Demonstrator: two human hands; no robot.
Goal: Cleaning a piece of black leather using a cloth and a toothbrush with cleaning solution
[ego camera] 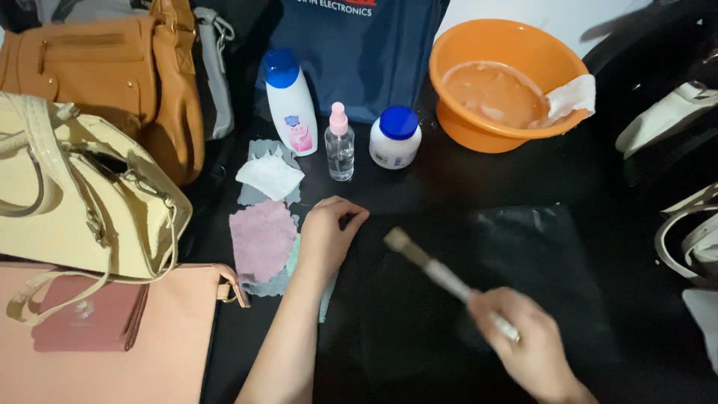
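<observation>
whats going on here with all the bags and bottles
A person is working over a black bag laid flat on a dark table. The right hand holds a brush, blurred with motion, above it, while the left hand presses down on the bag's edge beside some small cloths. Behind stand two white bottles, a small spray bottle and an orange basin.

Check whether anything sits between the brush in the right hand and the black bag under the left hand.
Nothing visible does. The brush, held in the right hand, hangs blurred over the black bag, while the left hand presses the bag's edge.
</observation>
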